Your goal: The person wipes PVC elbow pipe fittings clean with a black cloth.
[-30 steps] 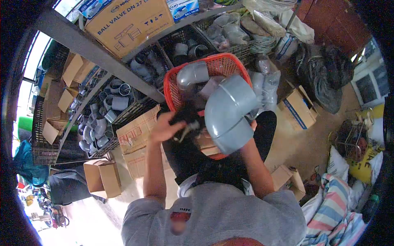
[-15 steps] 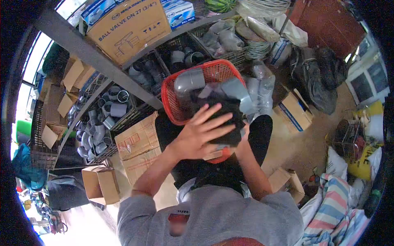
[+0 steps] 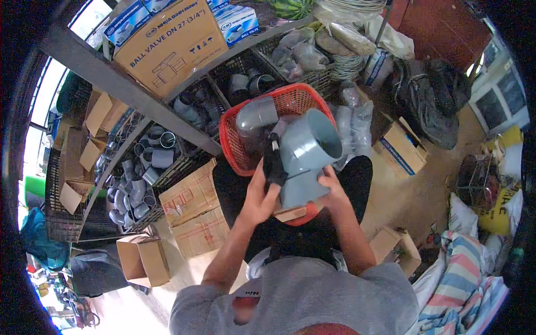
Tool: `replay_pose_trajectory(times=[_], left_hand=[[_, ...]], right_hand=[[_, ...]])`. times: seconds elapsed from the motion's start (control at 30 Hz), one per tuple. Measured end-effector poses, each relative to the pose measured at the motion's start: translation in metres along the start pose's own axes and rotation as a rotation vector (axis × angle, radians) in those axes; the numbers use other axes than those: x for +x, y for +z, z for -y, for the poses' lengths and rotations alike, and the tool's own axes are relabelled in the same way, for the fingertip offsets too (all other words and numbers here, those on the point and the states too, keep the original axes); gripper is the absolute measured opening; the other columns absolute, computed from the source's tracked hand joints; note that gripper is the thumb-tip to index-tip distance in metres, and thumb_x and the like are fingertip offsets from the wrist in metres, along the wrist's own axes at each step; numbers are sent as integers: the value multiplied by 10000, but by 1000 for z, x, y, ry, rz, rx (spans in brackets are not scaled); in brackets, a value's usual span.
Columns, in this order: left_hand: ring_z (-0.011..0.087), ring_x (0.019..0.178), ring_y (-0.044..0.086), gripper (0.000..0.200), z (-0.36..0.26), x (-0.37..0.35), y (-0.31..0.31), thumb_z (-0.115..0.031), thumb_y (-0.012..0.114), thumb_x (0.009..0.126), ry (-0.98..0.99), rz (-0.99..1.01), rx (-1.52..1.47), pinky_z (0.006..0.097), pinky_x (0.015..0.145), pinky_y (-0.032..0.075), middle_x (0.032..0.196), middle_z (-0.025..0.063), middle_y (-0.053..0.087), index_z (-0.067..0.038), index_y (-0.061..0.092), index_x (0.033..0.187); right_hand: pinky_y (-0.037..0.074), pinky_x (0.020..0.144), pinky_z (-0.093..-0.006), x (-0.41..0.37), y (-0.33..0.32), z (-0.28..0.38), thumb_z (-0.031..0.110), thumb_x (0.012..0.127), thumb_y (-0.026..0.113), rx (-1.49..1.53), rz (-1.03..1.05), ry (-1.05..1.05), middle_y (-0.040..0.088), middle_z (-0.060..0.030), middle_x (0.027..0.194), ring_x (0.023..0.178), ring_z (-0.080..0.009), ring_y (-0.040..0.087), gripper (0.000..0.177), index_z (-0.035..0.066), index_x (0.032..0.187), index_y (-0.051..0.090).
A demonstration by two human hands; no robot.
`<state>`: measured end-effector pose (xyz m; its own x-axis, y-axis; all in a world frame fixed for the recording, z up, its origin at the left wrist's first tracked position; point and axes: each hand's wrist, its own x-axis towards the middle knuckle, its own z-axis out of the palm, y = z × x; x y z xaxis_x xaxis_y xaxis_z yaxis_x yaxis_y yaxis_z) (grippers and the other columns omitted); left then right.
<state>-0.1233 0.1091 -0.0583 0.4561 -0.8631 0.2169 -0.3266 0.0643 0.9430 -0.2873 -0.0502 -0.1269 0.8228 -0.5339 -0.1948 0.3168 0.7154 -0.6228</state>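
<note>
A large grey plastic pipe elbow point(image 3: 298, 148) is held tilted over my lap, its round mouth facing up and to the right. My right hand point(image 3: 334, 192) grips its lower right edge. Bunched in my left hand point(image 3: 259, 195) is a black cloth point(image 3: 273, 166), against the elbow's left side. Behind them, a red plastic basket point(image 3: 230, 142) sits at my knees. A second grey pipe elbow point(image 3: 257, 113) lies in the basket, and the held elbow hides part of its inside.
Black crates of grey pipe fittings point(image 3: 131, 187) stand on the left. A ball valve carton point(image 3: 170, 50) rests on the shelf ahead. Flattened cardboard point(image 3: 192, 206) and an open box point(image 3: 144, 259) are on the floor at left. Another carton point(image 3: 401, 148) stands at right.
The black cloth has moved left off the elbow, leaving the elbow's mouth and side uncovered. My left hand has gone from spread over the cloth to closed around it.
</note>
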Motion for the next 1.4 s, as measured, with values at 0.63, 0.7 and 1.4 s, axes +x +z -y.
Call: replay_pose_trajectory(times=[0.63, 0.7, 1.4], left_hand=[[259, 1259, 547, 528, 76, 31, 8, -363, 419, 1078, -222, -308, -747, 423, 1127, 400, 1416, 130, 550, -5, 442, 1467], [253, 1267, 536, 513, 73, 12, 23, -319, 444, 1073, -352, -350, -835, 404, 1133, 384, 1417, 130, 544, -3, 425, 1476], [309, 1262, 605, 460, -35, 110, -33, -6, 582, 882, 196, 484, 336, 393, 1085, 444, 1315, 180, 651, -58, 606, 1338]], right_hand=[[238, 1214, -392, -15, 65, 22, 138, 688, 902, -806, 144, -439, 365, -179, 1581, 1467, -264, 339, 1144, -47, 1578, 207], [250, 1208, -390, -10, 64, 22, 126, 687, 901, -731, 104, -403, 373, -176, 1576, 1455, -261, 357, 1145, -48, 1578, 205], [353, 1158, -394, 15, 40, 7, 85, 493, 969, -824, 174, -281, 467, -118, 1461, 1362, -247, 458, 1260, 31, 1539, 269]])
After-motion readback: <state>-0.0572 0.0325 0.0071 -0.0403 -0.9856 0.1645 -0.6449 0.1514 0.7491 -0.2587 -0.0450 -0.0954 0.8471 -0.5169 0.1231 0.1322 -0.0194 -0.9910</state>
